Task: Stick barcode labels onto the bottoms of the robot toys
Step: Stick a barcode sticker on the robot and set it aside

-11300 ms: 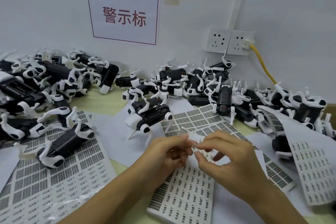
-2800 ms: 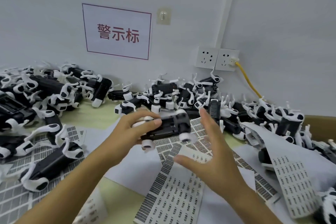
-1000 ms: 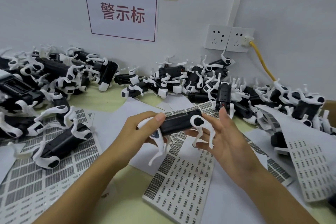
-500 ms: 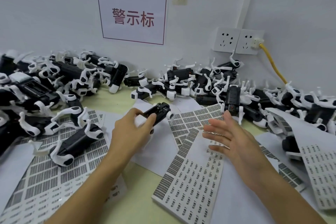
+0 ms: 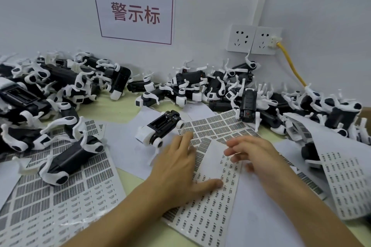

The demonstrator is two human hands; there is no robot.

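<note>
Label sheets (image 5: 210, 212) and toys (image 5: 160, 127) litter the bench (image 5: 112, 109). A sign (image 5: 135, 10) and sockets (image 5: 254, 39) mark the wall. Both hands' fingers (image 5: 184, 142) lie spread, pinching nothing.

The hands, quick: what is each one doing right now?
Left hand: open, fingers spread flat on the label sheet.
Right hand: open, holding nothing, over the same sheet.

Black-and-white robot toys (image 5: 159, 129), white label sheets (image 5: 208, 214) printed with black barcodes, a yellow cable (image 5: 291, 66), a red-lettered sign (image 5: 135, 9).

We see a robot toy (image 5: 159, 129) on the tabletop (image 5: 112, 110), behind the label sheet (image 5: 208, 206); toy piles (image 5: 200, 86) line the wall (image 5: 60, 16) behind.
</note>
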